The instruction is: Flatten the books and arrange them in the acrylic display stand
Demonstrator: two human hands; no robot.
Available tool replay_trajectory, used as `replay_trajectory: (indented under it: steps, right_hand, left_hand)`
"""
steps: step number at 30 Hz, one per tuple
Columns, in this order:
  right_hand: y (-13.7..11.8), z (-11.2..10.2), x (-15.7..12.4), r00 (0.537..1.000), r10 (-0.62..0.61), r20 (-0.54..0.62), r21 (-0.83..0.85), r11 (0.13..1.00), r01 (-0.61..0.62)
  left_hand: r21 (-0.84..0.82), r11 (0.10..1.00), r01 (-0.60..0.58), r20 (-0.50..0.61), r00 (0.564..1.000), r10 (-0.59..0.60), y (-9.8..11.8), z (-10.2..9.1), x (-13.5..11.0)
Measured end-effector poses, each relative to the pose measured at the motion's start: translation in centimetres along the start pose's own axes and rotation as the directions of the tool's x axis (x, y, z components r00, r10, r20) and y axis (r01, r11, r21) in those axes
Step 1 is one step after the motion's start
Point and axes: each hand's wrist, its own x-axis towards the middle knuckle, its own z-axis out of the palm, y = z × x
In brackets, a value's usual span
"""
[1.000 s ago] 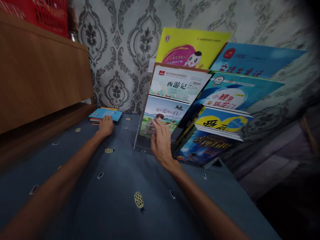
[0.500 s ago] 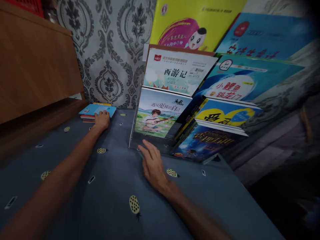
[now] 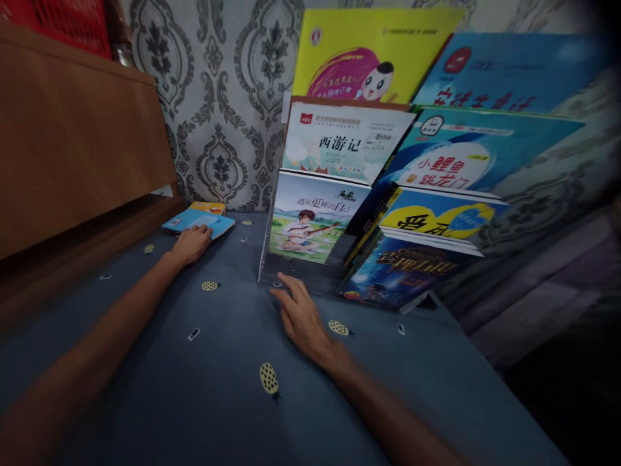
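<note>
While a broad desk under dark blue pineapple-print cloth (image 3: 213,414) is carrying everything, two bare hands are lying at or near its books.
Toward the back-right corner, a tiered clear plastic stand (image 3: 323,275) is tilting colourful paper-covered books (image 3: 369,149) backward, apparently so their covers face out without sliding. At the back-left corner, a thin sky-blue book (image 3: 177,223) is lying flat over an orange-yellow book (image 3: 213,206). The right hand (image 3: 301,317) is holding nothing visible, fingers apart just before the stand's front-left corner; whether they are touching cloth, I cannot tell. The left hand (image 3: 193,244) is resting on the sky-blue book, perhaps steadying it, fingers close together; any grip underneath is hidden.
</note>
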Motion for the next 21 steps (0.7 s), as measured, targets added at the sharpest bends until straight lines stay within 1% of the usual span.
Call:
replay_trajectory:
  steps: [3, 8, 10, 12, 14, 16, 19, 21]
  right_hand:
    - [0.1, 0.0, -0.1, 1.0, -0.012, 0.01, -0.013, 1.0, 0.012]
    - [0.2, 0.1, -0.1, 0.999, -0.032, 0.012, 0.014, 0.999, 0.031]
    - [0.2, 0.3, -0.1, 0.999, -0.044, 0.0, 0.022, 0.999, 0.044]
    - [0.3, 0.4, -0.1, 0.998, -0.055, -0.012, 0.026, 0.998, 0.055]
    - [0.3, 0.4, -0.1, 0.998, -0.053, -0.018, 0.038, 0.998, 0.054]
    - [0.3, 0.3, -0.1, 0.999, -0.051, -0.018, 0.061, 0.997, 0.052]
    - [-0.1, 0.1, -0.1, 0.999, -0.03, -0.011, 0.121, 0.992, 0.031]
    - [-0.7, -0.2, 0.0, 1.0, -0.004, -0.008, 0.176, 0.984, 0.005]
  left_hand:
    - [0.014, 0.999, -0.043, 0.012, 0.999, 0.043, 0.0, -0.2, -2.4]
    - [0.021, 0.984, -0.177, 0.056, 0.983, 0.176, 1.0, -0.5, -7.1]
    - [0.023, 0.977, -0.211, 0.065, 0.976, 0.209, 1.7, -1.1, -8.9]
    - [0.023, 0.974, -0.227, 0.073, 0.972, 0.225, 2.7, -2.0, -10.4]
    - [0.028, 0.968, -0.251, 0.096, 0.964, 0.248, 4.0, -3.2, -11.8]
    - [0.031, 0.951, -0.308, 0.119, 0.946, 0.303, 5.9, -4.4, -13.3]
    - [0.011, 0.908, -0.418, 0.129, 0.901, 0.414, 9.5, -5.7, -15.8]
    - [-0.009, 0.875, -0.484, 0.092, 0.871, 0.483, 12.2, -6.0, -17.7]
